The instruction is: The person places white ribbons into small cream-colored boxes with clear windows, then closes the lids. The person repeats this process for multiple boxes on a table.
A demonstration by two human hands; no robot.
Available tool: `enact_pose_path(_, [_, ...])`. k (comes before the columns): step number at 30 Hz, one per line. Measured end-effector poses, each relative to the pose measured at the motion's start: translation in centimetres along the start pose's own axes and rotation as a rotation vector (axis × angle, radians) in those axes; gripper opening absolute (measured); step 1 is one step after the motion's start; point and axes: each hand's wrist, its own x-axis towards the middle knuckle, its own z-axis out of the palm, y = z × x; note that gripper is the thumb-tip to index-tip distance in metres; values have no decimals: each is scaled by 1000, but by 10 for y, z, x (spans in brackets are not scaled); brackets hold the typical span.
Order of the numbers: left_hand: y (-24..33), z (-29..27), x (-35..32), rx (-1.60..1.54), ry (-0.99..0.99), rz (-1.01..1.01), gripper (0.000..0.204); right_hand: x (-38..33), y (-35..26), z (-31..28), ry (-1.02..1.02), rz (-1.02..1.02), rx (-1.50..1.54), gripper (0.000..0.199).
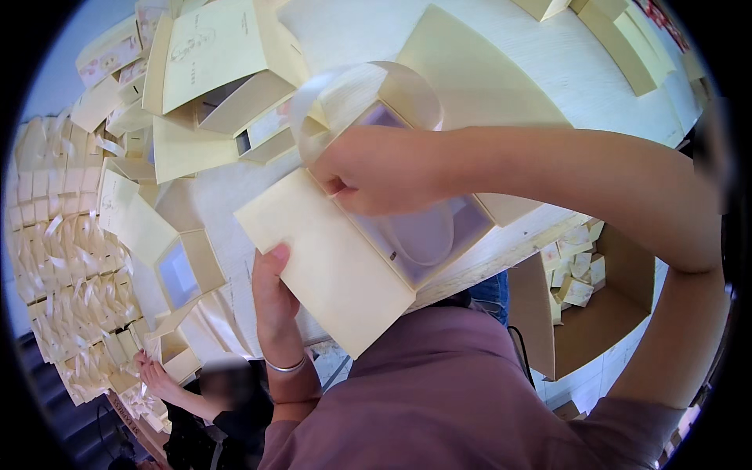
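A cream gift box (462, 227) lies open in front of me, its inside pale lilac. My left hand (276, 294) grips the near panel (345, 270) of this box by its left edge, thumb on top and the fingers hidden below. Over the box's inner edge my right hand (376, 168) is closed in a fist, around what looks like a sheer white ribbon (427, 94). One ribbon loop arches above that hand, and another hangs down inside the box. The fingertips and the exact grip are partly hidden. Another cream panel (486, 74) spreads out behind.
More open cream boxes (211, 51) crowd the white table (223, 192) to the left. Several rows of ribboned boxes (74, 266) fill the far left, where a co-worker's hand (157, 376) touches one. A cardboard carton (603, 329) with small packets stands at my right.
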Motion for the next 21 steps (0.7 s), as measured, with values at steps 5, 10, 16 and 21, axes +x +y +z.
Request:
enact_pose_path(5, [-1,3,-2,-59,-2,23,56,5,20,15,-79,-30,46,20])
enact_pose_path(10, [-2,1,-1,-55,26,6,57,0,8,3,-63,55,-274,24])
enact_pose_path(16, [-5,7,-5,-61,80,53,58,-5,5,-7,-71,66,-286,19])
enact_pose_path(21, [-2,4,-5,-59,52,27,58,-4,7,-6,-1,41,-245,17])
